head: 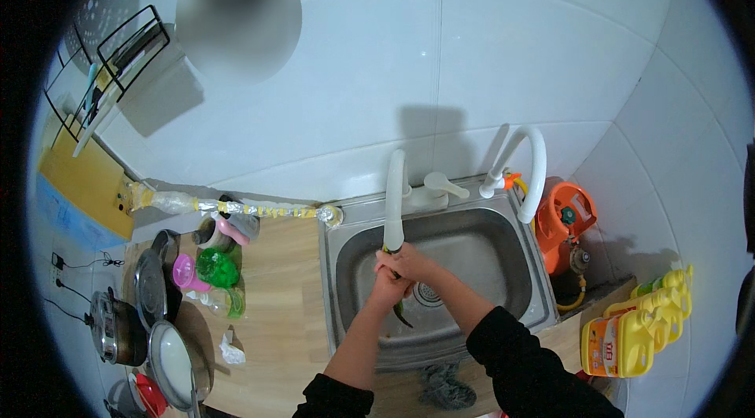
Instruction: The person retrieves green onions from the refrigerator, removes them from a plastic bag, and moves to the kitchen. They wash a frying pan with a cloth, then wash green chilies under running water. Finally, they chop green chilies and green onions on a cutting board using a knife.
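Note:
My right hand (411, 263) and my left hand (391, 289) are close together under the white faucet (394, 200), above the stainless-steel sink (472, 259). Both are closed around a slender dark-green object (402, 315), with the left hand lower than the right. Its curved, pointed end hangs out below my left hand, and a yellowish-green bit shows above my right. The fingers hide the middle, so I cannot tell exactly what it is. Beneath lies the drain strainer (427, 295). The faucet's lever handle (446, 184) is behind the basin.
A second white gooseneck spout (534, 176) rises at the right rim. Beyond it stands an orange gas cylinder (566, 229); yellow oil jugs (619, 342) are at the right. A grey cloth (446, 385) lies in front. Pots (118, 323) and bottles (221, 302) crowd the left counter.

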Action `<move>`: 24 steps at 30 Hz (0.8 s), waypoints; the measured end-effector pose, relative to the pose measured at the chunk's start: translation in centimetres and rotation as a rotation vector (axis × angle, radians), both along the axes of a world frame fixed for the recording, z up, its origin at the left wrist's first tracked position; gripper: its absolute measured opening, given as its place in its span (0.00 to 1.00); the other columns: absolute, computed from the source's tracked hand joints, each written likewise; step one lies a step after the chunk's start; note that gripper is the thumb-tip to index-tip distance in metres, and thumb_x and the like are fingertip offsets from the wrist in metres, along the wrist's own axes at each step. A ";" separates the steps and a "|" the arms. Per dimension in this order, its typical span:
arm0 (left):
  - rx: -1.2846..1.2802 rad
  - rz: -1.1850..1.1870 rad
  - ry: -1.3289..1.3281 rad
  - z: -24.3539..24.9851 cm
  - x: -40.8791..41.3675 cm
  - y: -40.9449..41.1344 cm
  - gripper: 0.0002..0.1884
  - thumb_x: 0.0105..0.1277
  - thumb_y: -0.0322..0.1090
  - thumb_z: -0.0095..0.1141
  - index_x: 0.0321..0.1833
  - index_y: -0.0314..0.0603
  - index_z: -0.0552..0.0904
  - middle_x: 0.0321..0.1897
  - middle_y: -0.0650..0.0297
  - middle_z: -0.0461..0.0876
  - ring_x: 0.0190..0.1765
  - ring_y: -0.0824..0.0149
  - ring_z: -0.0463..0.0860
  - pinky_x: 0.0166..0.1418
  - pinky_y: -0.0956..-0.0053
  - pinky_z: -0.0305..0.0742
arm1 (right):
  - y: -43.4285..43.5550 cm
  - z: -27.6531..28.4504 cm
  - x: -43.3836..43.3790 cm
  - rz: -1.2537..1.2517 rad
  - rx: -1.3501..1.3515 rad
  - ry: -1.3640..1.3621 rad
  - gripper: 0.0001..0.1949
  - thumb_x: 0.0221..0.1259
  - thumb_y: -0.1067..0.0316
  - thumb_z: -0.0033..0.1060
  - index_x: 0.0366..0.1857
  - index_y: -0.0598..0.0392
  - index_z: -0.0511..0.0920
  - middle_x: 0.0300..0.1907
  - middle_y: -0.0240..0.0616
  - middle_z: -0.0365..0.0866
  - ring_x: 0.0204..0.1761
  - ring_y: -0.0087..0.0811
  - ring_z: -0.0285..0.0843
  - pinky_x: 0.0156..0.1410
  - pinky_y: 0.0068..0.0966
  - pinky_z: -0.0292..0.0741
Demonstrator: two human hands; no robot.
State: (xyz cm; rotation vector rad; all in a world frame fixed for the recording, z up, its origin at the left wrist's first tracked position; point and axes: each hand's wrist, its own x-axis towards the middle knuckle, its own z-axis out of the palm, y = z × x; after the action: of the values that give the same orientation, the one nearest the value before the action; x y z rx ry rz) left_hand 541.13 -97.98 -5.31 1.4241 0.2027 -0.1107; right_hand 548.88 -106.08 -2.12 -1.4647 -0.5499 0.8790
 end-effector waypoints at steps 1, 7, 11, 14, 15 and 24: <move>0.061 -0.022 -0.019 0.0 0.4 0.1 0.08 0.60 0.30 0.52 0.41 0.42 0.71 0.25 0.65 0.75 0.26 0.69 0.75 0.27 0.74 0.68 | 0.1 -1.3 0.2 -0.057 -0.039 -0.078 0.12 0.59 0.62 0.52 0.38 0.59 0.71 0.30 0.36 0.76 0.37 0.27 0.73 0.45 0.25 0.70; 1.185 0.009 -0.086 -0.9 -1.2 1.8 0.15 0.62 0.45 0.50 0.42 0.42 0.75 0.30 0.55 0.81 0.34 0.55 0.81 0.35 0.61 0.73 | 1.9 -3.0 -0.2 -0.427 0.002 -0.244 0.19 0.51 0.68 0.59 0.47 0.57 0.66 0.34 0.42 0.75 0.42 0.34 0.74 0.47 0.26 0.70; 1.071 -0.094 0.254 0.9 -1.2 -0.5 0.18 0.63 0.52 0.46 0.43 0.45 0.76 0.30 0.55 0.81 0.35 0.52 0.80 0.40 0.60 0.72 | 1.4 -2.7 0.7 -0.528 0.113 -0.186 0.17 0.49 0.70 0.61 0.43 0.56 0.69 0.32 0.36 0.75 0.37 0.29 0.73 0.46 0.24 0.70; 0.961 -0.033 0.286 1.7 -1.9 -0.5 0.18 0.63 0.51 0.46 0.44 0.44 0.76 0.32 0.53 0.81 0.38 0.51 0.80 0.40 0.59 0.72 | 1.5 0.3 -0.8 -0.396 0.212 0.078 0.10 0.54 0.62 0.59 0.32 0.56 0.71 0.23 0.30 0.72 0.24 0.21 0.68 0.28 0.21 0.66; 0.834 0.027 0.191 0.4 -2.2 -0.3 0.18 0.63 0.51 0.45 0.44 0.44 0.76 0.33 0.52 0.81 0.38 0.51 0.79 0.41 0.59 0.72 | 1.7 1.2 -1.4 -0.327 0.253 0.181 0.12 0.57 0.58 0.58 0.27 0.55 0.71 0.19 0.28 0.71 0.18 0.18 0.66 0.20 0.20 0.64; 1.179 -0.254 0.147 2.8 -1.1 -2.3 0.15 0.61 0.41 0.49 0.44 0.37 0.76 0.39 0.51 0.79 0.43 0.51 0.78 0.45 0.60 0.72 | 0.6 -1.8 -1.1 -0.664 -0.039 -0.546 0.15 0.55 0.58 0.60 0.23 0.61 0.72 0.16 0.32 0.71 0.22 0.20 0.68 0.29 0.21 0.68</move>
State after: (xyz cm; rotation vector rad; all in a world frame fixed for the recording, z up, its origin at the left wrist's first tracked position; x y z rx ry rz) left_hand 540.04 -100.32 -2.48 2.6193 0.2145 -0.3413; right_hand 547.76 -105.49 -3.96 -1.7746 -0.3921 -0.0399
